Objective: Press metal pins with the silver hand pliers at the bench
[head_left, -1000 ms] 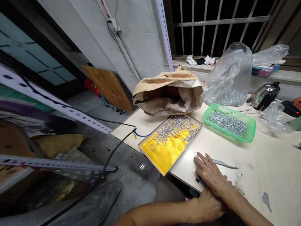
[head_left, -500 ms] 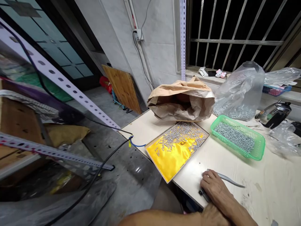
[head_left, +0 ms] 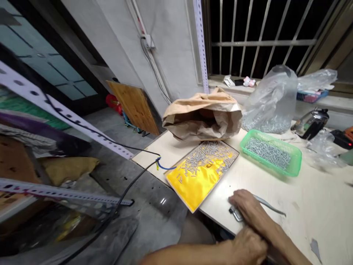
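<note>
My right hand (head_left: pixel 244 204) rests low over the table with its fingers curled together, and what they hold, if anything, is hidden. Beside and partly under it is a small metal fitting (head_left: pixel 236 214) with a dark round tip. A thin, grey, curved strip (head_left: pixel 270 206) extends from behind the hand across the tabletop. My left hand (head_left: pixel 249 244) is closed into a fist against the right wrist, its contents hidden. Ahead, a shallow tray (head_left: pixel 190 189) with a shiny yellow bottom holds loose small metal pins or screws (head_left: pixel 205 156), mostly towards its far end.
A green plastic basket (head_left: pixel 296 162) full of similar metal pieces stands on the right. Behind the tray lies an open brown paper bag (head_left: pixel 204 114). Near the window are a clear plastic bag (head_left: pixel 278 95) with more pieces and a kettle (head_left: pixel 313 123). Cables (head_left: pixel 138 176) cross the table's left edge.
My right hand's fingers, spread out a second ago, are now curled together. More of the metal fitting beside it shows. The view has swung right and back; tray and basket stay put.
</note>
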Action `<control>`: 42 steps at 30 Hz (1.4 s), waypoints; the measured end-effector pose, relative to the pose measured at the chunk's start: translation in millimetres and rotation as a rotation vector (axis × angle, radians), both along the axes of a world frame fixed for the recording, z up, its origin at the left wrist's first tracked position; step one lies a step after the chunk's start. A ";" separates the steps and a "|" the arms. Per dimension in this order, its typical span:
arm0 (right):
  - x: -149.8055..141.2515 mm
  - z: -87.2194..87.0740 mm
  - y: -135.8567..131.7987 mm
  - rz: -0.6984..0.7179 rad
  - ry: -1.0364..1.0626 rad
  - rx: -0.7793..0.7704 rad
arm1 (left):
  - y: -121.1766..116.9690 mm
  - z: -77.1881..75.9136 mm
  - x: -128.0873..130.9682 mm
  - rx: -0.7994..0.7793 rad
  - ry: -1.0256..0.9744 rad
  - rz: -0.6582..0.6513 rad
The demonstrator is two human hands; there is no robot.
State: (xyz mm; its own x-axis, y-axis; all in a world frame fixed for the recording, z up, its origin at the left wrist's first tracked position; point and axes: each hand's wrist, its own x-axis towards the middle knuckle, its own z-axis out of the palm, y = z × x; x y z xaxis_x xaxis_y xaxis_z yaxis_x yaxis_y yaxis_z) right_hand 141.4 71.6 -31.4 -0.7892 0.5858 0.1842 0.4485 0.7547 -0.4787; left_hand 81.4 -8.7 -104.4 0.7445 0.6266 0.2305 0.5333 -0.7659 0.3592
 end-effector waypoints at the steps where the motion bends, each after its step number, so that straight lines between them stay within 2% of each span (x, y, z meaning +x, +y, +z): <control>1: 3.2 3.2 0.5 -0.025 0.032 -0.010 | -3.2 8.7 -4.3 -0.020 0.009 0.020; 4: 24.7 5.3 0.5 -0.168 0.111 0.027 | -6.1 31.6 -12.7 -0.038 -0.028 0.058; 7: 58.1 -4.8 -7.2 -0.333 0.047 0.169 | -4.6 43.5 -14.9 -0.040 -0.063 0.061; 11: 96.6 -22.6 -17.5 -0.507 -0.147 0.389 | -5.4 42.9 -14.0 -0.025 -0.044 0.086; 14: 106.9 -27.4 -8.7 -0.541 -0.240 0.434 | -6.4 37.0 -11.5 -0.019 -0.061 0.100; 18: 102.1 -26.0 12.1 -0.615 -0.246 0.421 | -6.7 32.9 -8.1 -0.013 -0.108 0.143; 21: 95.7 -22.5 7.9 -0.673 -0.185 0.414 | -5.3 40.9 -13.1 0.013 -0.186 0.142; 23: 90.5 -18.6 -9.8 -0.666 -0.110 0.421 | -0.9 53.6 -23.2 0.008 -0.210 0.170; 25: 83.9 -14.2 -35.7 -0.630 -0.027 0.423 | 8.3 69.7 -38.4 -0.023 -0.148 0.286; 28: 73.4 -11.7 -75.7 -0.624 0.050 0.395 | 29.9 89.9 -63.8 -0.145 0.110 0.532; 30: 68.1 -15.6 -94.7 -0.651 0.074 0.370 | 45.9 96.4 -76.9 -0.287 0.292 0.604; 32: 65.3 -23.3 -105.2 -0.690 0.097 0.347 | 59.9 98.3 -84.7 -0.432 0.417 0.614; 35: 64.4 -35.7 -109.1 -0.747 0.138 0.337 | 73.5 98.8 -88.9 -0.578 0.501 0.603; 38: 63.3 -42.8 -108.3 -0.782 0.159 0.389 | 76.4 99.4 -91.4 -0.623 0.515 0.610; 42: 59.1 -44.1 -108.5 -0.802 0.156 0.463 | 67.5 92.7 -99.0 -0.604 0.434 0.586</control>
